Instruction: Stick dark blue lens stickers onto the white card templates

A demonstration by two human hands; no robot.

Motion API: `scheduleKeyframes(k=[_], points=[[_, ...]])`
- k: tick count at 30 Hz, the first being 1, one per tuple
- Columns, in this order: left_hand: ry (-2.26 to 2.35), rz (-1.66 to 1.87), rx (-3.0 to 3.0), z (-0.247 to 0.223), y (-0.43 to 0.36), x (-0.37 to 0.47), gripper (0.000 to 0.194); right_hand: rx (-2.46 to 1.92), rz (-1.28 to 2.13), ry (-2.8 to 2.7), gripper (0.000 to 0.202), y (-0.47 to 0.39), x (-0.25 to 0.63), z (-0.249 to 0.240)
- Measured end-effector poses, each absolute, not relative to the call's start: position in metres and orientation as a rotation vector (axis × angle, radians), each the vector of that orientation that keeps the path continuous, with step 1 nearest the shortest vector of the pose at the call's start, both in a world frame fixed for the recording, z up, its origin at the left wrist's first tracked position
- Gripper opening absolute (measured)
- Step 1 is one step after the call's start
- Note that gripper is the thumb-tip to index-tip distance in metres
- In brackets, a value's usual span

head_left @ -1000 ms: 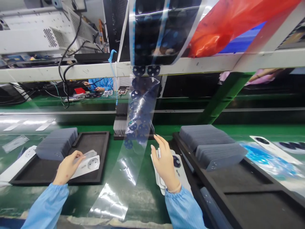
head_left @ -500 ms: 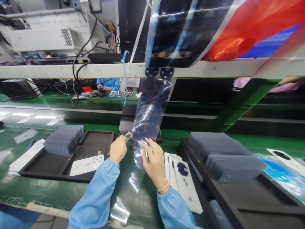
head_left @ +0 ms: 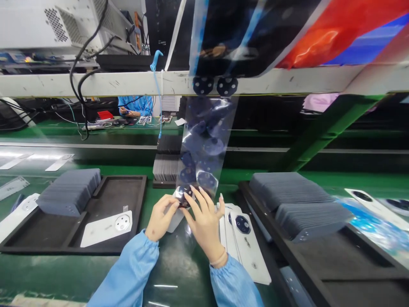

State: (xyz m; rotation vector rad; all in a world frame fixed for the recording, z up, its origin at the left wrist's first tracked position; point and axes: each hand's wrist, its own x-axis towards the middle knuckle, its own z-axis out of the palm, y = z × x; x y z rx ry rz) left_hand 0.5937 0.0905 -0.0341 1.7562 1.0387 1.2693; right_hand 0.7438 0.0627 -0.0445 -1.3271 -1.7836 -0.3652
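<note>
Near the lower end of a clear hanging strip (head_left: 220, 170) of dark dotted stickers, both hands meet. My left hand (head_left: 159, 218) grips a white phone back cover (head_left: 175, 221) at its edge, mostly hidden under the fingers. Over the cover's upper end lies a dark, dotted camera sticker (head_left: 183, 192). My right hand (head_left: 206, 217) has its thumb and index finger on that sticker, the other fingers spread. Close to the right wrist, several white covers with dark camera circles (head_left: 252, 251) overlap in a pile.
On the left, a black tray (head_left: 107, 251) carries grey sheets (head_left: 70, 192) and one white cover (head_left: 107, 228). Another black tray (head_left: 348, 266) stands at right with stacked grey sheets (head_left: 284, 192). A white shelf beam (head_left: 128, 83) crosses above. A person in blue (head_left: 136, 105) sits beyond.
The right hand has come away from the strip, and a dark sticker now shows between both hands. My left hand has turned the cover and moved it in front of the strip. The view has shifted.
</note>
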Motion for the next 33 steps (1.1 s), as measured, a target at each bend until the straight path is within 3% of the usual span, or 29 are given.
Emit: scheduleKeyframes(k=[6, 10, 14, 20, 23, 29, 33], points=[[0.971, 1.285, 1.810, -0.038, 0.084, 0.593, 0.019, -1.219, -0.291, -1.710, 0.003, 0.063, 0.743, -0.046], [1.013, 1.297, 1.723, -0.040, 0.085, 0.592, 0.023, -1.118, -0.179, -1.753, 0.012, 0.061, 0.742, -0.047], [1.230, 1.403, 1.501, -0.050, 0.093, 0.585, 0.024, -1.025, 0.210, -1.791, 0.013, 0.059, 0.739, -0.050], [1.778, 2.055, 1.565, -0.044, 0.097, 0.562, 0.021, -1.127, 0.827, -1.314, 0.024, 0.060, 0.742, -0.050], [1.696, 2.245, 1.554, -0.033, 0.091, 0.555, 0.016, -1.086, 0.937, -1.171, 0.031, 0.062, 0.745, -0.049], [1.184, 1.454, 1.396, -0.037, 0.078, 0.579, 0.017, -1.039, 0.966, -0.980, 0.021, 0.062, 0.748, -0.049], [1.019, 1.324, 1.204, -0.051, 0.068, 0.606, 0.044, -1.175, 0.803, -1.033, 0.017, 0.058, 0.748, -0.048]])
